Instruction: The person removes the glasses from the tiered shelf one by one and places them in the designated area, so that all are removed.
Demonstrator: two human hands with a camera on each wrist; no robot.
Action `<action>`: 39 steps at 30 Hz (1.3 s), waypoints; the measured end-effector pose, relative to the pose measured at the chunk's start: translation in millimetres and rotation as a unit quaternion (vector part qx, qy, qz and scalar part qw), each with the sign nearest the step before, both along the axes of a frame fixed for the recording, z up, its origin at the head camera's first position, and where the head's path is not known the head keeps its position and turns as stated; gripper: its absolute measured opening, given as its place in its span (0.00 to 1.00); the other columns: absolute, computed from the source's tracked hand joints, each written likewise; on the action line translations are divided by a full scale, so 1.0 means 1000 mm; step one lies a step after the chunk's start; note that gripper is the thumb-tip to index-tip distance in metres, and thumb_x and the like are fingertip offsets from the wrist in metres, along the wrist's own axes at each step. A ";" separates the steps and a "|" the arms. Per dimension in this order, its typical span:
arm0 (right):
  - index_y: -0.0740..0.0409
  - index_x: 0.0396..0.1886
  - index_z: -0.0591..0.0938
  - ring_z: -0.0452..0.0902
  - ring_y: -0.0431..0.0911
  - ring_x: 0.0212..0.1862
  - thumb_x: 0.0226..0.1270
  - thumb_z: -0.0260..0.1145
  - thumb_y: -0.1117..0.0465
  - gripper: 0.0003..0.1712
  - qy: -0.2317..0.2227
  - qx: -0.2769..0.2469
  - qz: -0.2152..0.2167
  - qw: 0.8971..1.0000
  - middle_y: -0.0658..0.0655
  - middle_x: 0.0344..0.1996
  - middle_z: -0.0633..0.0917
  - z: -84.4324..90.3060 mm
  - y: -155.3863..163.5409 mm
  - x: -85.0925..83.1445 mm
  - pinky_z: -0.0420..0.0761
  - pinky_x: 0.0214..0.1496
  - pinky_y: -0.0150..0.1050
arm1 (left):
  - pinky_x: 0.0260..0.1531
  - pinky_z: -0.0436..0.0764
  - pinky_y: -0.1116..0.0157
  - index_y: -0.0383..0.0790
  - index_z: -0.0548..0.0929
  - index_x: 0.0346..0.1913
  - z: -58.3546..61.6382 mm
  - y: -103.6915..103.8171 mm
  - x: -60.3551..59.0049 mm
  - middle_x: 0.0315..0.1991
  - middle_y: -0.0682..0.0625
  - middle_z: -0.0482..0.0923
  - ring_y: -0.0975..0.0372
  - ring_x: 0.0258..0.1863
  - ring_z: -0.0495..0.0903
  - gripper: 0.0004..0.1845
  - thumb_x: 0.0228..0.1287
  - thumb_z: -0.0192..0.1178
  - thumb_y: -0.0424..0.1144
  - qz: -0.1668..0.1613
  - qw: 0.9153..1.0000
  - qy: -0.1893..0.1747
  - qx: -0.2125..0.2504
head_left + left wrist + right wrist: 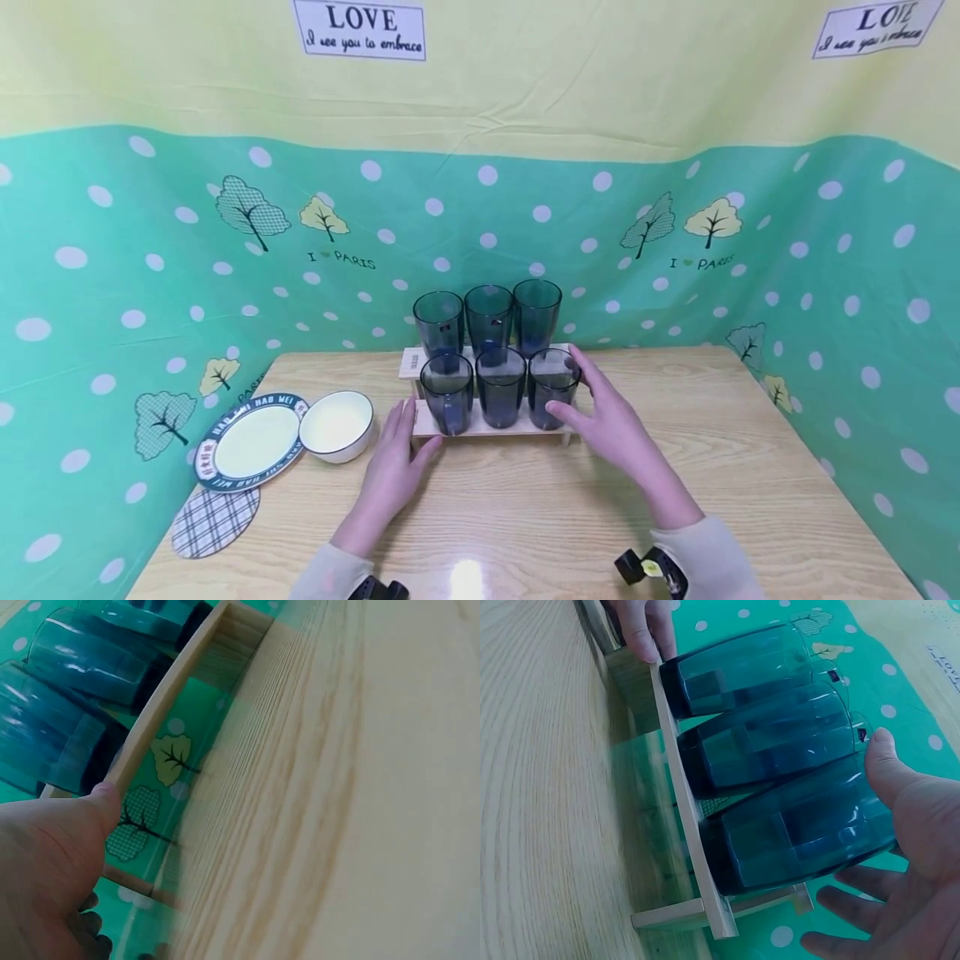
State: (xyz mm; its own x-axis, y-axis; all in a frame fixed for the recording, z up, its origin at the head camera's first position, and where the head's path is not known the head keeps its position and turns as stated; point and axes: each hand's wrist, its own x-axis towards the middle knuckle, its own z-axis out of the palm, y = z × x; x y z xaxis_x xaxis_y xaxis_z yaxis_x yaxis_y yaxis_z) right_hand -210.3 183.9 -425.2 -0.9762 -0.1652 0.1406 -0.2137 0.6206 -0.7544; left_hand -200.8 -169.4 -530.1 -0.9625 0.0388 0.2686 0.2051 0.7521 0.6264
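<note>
Two bare hands, left hand (395, 467) and right hand (611, 421), emerge from pale cream long sleeves (708, 554), each wrist carrying a small black strapped camera unit (648, 569), the right one marked with a yellow dot.

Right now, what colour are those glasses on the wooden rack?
The glasses are a dark, see-through blue-teal. It shows best in the right wrist view, beside the right hand.

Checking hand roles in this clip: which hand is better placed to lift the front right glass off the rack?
The right hand: it is open beside the front right glass. The left hand touches the wooden rack at its left end.
</note>
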 end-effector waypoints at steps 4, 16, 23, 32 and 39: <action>0.31 0.93 0.47 0.67 0.75 0.77 0.77 0.75 0.40 0.59 -0.004 -0.019 0.007 1.000 0.63 0.89 0.56 -0.002 0.000 -0.002 0.69 0.77 0.72 | 0.80 0.61 0.35 0.34 0.56 0.89 -0.003 0.000 0.000 0.85 0.28 0.55 0.35 0.84 0.56 0.48 0.80 0.69 0.52 0.001 1.000 -0.002 0.013; 0.31 0.92 0.51 0.72 0.73 0.75 0.71 0.82 0.50 0.62 -0.013 -0.110 0.006 0.994 0.68 0.83 0.66 -0.010 -0.006 -0.007 0.78 0.74 0.60 | 0.82 0.58 0.38 0.35 0.53 0.90 -0.005 0.000 -0.004 0.88 0.30 0.51 0.38 0.86 0.52 0.49 0.81 0.67 0.53 -0.002 0.999 -0.026 0.026; 0.34 0.92 0.54 0.74 0.70 0.74 0.70 0.83 0.56 0.61 -0.008 -0.145 -0.004 0.989 0.67 0.79 0.72 -0.017 -0.012 -0.009 0.81 0.72 0.56 | 0.83 0.57 0.39 0.38 0.51 0.91 -0.007 0.000 -0.004 0.88 0.31 0.50 0.39 0.87 0.51 0.49 0.82 0.66 0.53 0.005 0.999 -0.034 0.030; 0.34 0.91 0.57 0.78 0.70 0.71 0.69 0.84 0.58 0.61 -0.008 -0.156 -0.012 0.988 0.66 0.77 0.74 -0.017 -0.014 -0.009 0.88 0.63 0.52 | 0.83 0.57 0.40 0.39 0.53 0.90 -0.009 -0.001 -0.003 0.87 0.32 0.54 0.40 0.86 0.54 0.47 0.82 0.66 0.51 0.012 0.999 -0.027 0.040; 0.36 0.90 0.60 0.80 0.67 0.70 0.67 0.85 0.59 0.60 0.002 -0.153 -0.018 0.988 0.63 0.74 0.77 -0.017 -0.013 -0.010 0.89 0.62 0.50 | 0.83 0.58 0.39 0.38 0.54 0.90 -0.009 -0.001 -0.002 0.86 0.31 0.56 0.39 0.85 0.56 0.46 0.82 0.66 0.50 0.011 0.999 -0.024 0.042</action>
